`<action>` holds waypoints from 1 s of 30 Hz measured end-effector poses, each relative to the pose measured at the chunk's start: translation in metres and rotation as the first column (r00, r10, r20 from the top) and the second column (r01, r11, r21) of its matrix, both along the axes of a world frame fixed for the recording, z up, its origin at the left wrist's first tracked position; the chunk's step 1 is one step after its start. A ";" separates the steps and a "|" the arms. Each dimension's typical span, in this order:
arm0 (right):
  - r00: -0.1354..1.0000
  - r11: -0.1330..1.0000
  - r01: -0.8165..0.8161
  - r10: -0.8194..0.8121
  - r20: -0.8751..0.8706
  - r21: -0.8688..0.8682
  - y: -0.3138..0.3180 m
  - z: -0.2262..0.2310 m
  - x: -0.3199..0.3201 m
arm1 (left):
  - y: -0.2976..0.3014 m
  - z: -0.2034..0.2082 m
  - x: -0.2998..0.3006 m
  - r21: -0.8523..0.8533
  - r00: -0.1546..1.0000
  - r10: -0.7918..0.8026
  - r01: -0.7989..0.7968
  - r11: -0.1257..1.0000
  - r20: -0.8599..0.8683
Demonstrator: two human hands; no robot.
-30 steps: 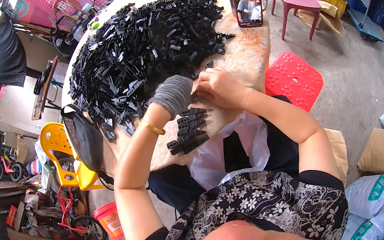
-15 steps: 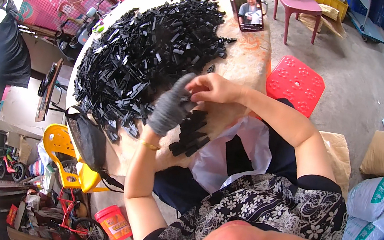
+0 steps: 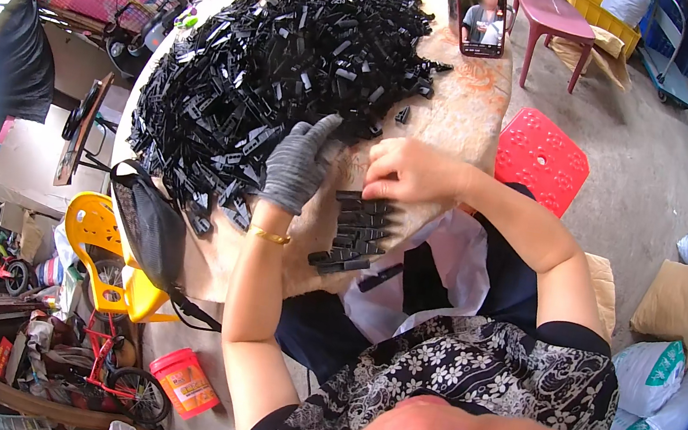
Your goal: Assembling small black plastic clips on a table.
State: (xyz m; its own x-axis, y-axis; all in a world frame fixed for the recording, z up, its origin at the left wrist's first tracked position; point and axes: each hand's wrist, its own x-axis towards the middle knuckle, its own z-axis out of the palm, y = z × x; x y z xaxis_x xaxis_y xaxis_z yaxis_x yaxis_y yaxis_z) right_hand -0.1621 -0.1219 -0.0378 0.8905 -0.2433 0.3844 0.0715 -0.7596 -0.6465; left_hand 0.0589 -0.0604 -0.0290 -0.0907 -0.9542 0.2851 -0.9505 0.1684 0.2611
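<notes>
A large heap of small black plastic pieces (image 3: 265, 88) covers much of the cloth-topped table (image 3: 461, 86). My left hand (image 3: 293, 167), in a grey striped glove, is at the heap's near right edge, its fingers stretched out and partly apart. To its right my bare right hand (image 3: 414, 172) has its fingers curled together, tips at the far end of a neat row of black pieces (image 3: 361, 231). Whatever those fingers hold is hidden. One loose black piece (image 3: 380, 276) shows against the white plastic bag (image 3: 461, 264) at my lap, just past the table edge.
A phone (image 3: 483, 13) stands at the table's far right. Beyond the table are a red stool (image 3: 543, 160) and a dark red chair (image 3: 555, 20). On the left, a black bag (image 3: 148, 226) hangs by a yellow chair (image 3: 95, 240), with a red bucket (image 3: 184, 382) below.
My hands have drawn apart, the right moving right and down to the row's far end. The row shows more fully, and a loose piece now appears by the white bag. The view has shifted slightly.
</notes>
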 end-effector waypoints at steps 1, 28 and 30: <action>0.992 0.994 0.110 -0.110 0.061 -0.008 -0.006 -0.004 -0.001 | -0.001 -0.001 -0.004 0.015 0.999 0.042 -0.042 0.999 0.025; 0.955 0.928 0.294 -0.277 0.102 -0.228 -0.005 -0.013 -0.001 | 0.016 0.012 -0.007 0.185 -0.234 0.281 0.362 0.913 -0.931; 0.945 0.954 0.295 -0.282 0.167 -0.058 -0.006 -0.013 0.002 | 0.016 0.013 -0.008 0.261 0.036 0.263 0.311 0.914 -0.964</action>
State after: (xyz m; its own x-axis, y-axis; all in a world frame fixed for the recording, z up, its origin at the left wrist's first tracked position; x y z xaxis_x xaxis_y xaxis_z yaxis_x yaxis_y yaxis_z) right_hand -0.1604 -0.1276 -0.0506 0.7148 -0.4434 0.5408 -0.0646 -0.8119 -0.5803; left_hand 0.0511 -0.0440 -0.0157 -0.0290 -0.9840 -0.1758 0.2662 -0.1771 0.9475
